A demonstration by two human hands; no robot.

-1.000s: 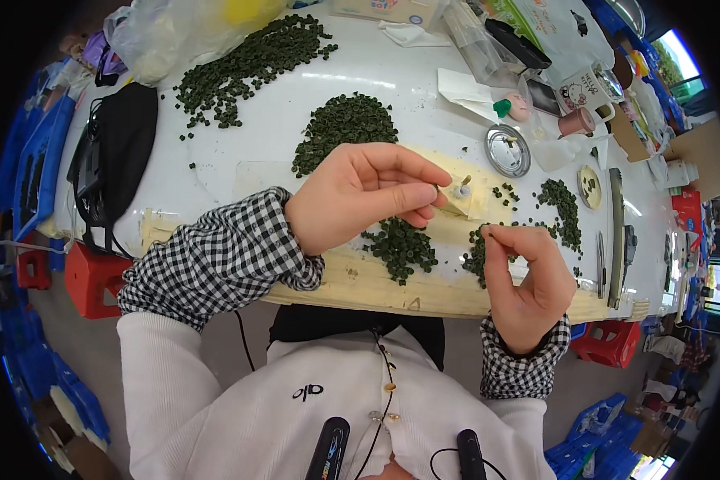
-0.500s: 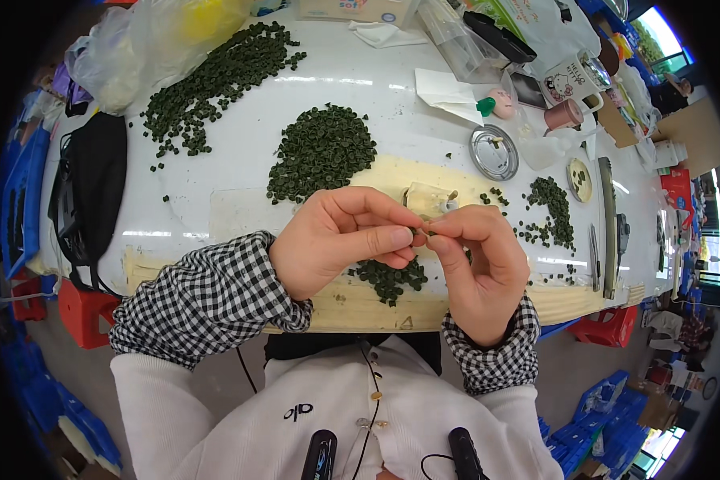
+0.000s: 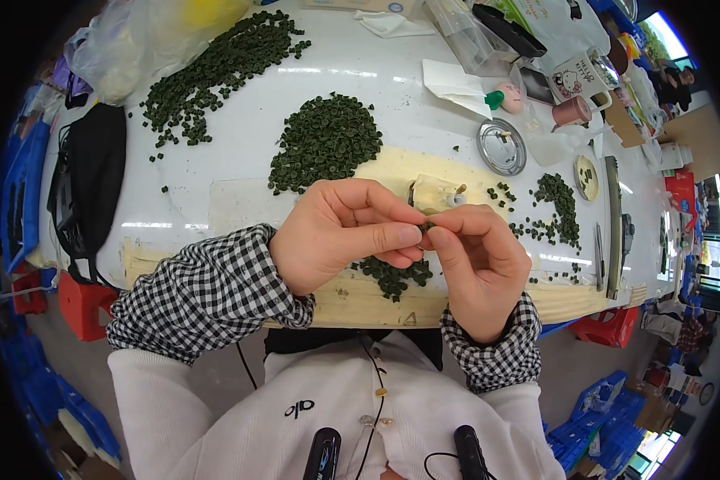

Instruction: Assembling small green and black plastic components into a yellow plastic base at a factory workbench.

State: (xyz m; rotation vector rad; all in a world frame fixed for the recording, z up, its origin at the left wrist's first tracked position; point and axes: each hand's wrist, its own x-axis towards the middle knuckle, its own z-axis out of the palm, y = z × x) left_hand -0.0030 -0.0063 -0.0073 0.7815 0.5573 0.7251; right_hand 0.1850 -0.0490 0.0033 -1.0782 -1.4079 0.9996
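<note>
White tabletop [image 3: 216,172] fills most of the view, curved by the lens, with a pale wooden board [image 3: 360,300] laid along its near edge. Both hands are brought together above the board: the left hand [image 3: 340,232] and the right hand [image 3: 476,264] meet at their fingertips, and a small dark green piece [image 3: 426,228] is pinched between thumbs and forefingers where they touch. The remaining fingers of both hands are curled loosely inward; little of the piece is seen, so its shape cannot be told. Checked black-and-white cuffs are worn over white sleeves on both forearms. Directly below the hands, on the board, a small heap of green pieces [image 3: 394,274] is lying. A larger mound of the same pieces [image 3: 326,140] is set on the table beyond the left hand, and a long scattered spread [image 3: 216,68] is seen further off toward the far left. Another loose scatter [image 3: 556,212] is found to the right of the right hand. A small cream block [image 3: 434,192] is placed just beyond the fingertips. A round metal lid [image 3: 502,146] is set further right, and a black bag [image 3: 88,188] is lying at the table's left edge.
</note>
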